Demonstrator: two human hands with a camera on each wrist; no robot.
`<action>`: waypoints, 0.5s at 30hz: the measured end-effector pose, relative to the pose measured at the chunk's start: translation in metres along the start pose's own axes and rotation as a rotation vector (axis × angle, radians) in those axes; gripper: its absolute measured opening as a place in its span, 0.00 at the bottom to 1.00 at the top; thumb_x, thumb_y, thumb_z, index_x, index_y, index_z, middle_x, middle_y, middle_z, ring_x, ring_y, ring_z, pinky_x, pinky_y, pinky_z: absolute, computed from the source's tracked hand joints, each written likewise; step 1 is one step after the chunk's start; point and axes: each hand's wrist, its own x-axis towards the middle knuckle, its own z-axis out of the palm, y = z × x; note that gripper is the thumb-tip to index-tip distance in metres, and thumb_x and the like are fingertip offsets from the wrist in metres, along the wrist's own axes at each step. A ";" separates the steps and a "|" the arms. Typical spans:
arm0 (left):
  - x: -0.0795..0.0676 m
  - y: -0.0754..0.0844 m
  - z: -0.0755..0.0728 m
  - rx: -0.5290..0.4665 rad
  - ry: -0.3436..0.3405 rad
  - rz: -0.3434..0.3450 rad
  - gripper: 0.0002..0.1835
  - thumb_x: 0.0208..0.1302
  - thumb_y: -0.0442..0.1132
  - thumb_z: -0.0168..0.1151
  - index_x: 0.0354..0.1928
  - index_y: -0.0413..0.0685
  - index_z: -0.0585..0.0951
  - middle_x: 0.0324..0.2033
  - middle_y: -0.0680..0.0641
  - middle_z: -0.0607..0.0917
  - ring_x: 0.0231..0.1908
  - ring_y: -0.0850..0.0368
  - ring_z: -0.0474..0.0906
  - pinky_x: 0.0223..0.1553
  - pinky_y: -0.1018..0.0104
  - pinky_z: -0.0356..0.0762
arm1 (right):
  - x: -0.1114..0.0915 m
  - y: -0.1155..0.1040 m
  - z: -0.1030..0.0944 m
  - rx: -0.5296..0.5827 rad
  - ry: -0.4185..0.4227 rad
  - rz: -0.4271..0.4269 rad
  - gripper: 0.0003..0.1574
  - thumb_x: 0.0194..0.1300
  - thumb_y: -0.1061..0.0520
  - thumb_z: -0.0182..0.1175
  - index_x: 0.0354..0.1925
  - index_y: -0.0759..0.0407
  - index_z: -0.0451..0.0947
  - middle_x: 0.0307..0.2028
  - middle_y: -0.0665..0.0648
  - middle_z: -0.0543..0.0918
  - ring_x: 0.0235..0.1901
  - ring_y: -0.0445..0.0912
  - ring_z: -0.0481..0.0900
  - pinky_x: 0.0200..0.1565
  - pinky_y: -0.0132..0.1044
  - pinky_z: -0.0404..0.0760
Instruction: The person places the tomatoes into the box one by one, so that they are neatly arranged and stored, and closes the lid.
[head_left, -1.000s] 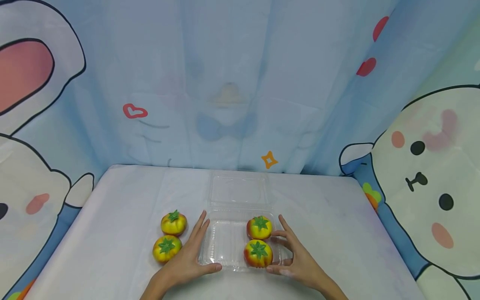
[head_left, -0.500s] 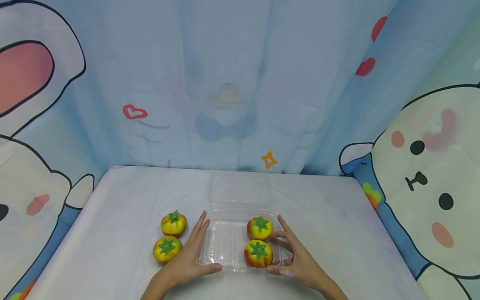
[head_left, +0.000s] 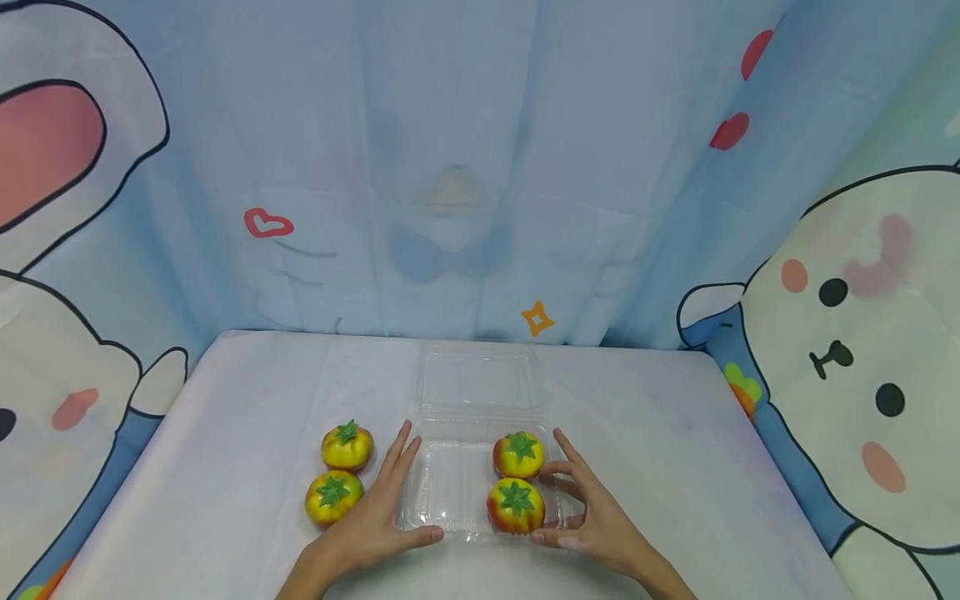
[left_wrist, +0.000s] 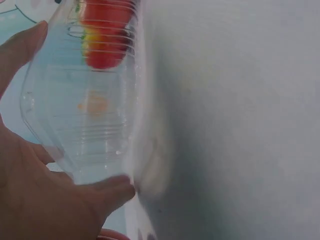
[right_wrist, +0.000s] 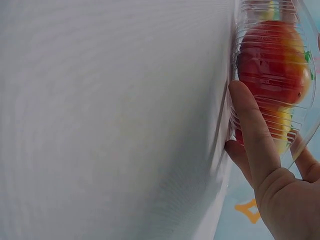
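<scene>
A clear plastic clamshell box (head_left: 450, 492) lies on the table with its lid (head_left: 476, 379) folded back. Inside, on the right, are two yellow-and-red fruits with green leafy tops, a rear one (head_left: 518, 454) and a front one (head_left: 516, 506). My left hand (head_left: 367, 521) stands at the box's left side, fingers straight, thumb spread toward the front edge. On the opposite side is my right hand (head_left: 603, 525), thumb by the front right corner. Its fingers (right_wrist: 257, 130) lie along the box wall in the right wrist view, outside the fruits.
Two similar fruits, one behind (head_left: 347, 447) and one in front (head_left: 333, 497), sit left of the box, close to my left hand. A white cloth covers the table (head_left: 712, 467). Behind it hangs a blue curtain (head_left: 450, 125) with cartoon prints.
</scene>
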 end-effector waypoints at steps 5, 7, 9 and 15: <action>-0.006 0.010 -0.011 0.043 0.049 0.060 0.62 0.62 0.61 0.74 0.87 0.68 0.42 0.87 0.58 0.33 0.86 0.40 0.37 0.78 0.26 0.56 | 0.001 -0.001 0.001 -0.012 0.009 0.012 0.48 0.51 0.54 0.85 0.66 0.53 0.72 0.88 0.54 0.35 0.74 0.78 0.65 0.47 0.40 0.92; -0.011 0.014 -0.019 0.063 0.102 0.096 0.58 0.65 0.59 0.74 0.86 0.70 0.45 0.87 0.56 0.41 0.86 0.40 0.41 0.79 0.27 0.56 | 0.001 -0.001 0.001 -0.011 0.011 0.015 0.48 0.50 0.54 0.85 0.65 0.53 0.73 0.88 0.54 0.35 0.74 0.77 0.66 0.47 0.40 0.92; -0.017 0.015 -0.029 0.108 0.162 0.133 0.54 0.66 0.55 0.74 0.86 0.67 0.51 0.86 0.54 0.51 0.85 0.39 0.45 0.78 0.28 0.57 | 0.001 -0.002 0.000 -0.007 0.011 0.018 0.48 0.50 0.54 0.85 0.65 0.52 0.73 0.88 0.53 0.35 0.74 0.77 0.66 0.47 0.39 0.92; -0.038 0.004 -0.056 0.261 0.327 0.152 0.44 0.60 0.43 0.80 0.77 0.61 0.71 0.79 0.51 0.68 0.77 0.39 0.60 0.69 0.27 0.70 | 0.002 -0.002 0.000 -0.009 0.008 0.026 0.47 0.50 0.53 0.86 0.65 0.53 0.74 0.88 0.52 0.36 0.74 0.76 0.66 0.46 0.40 0.93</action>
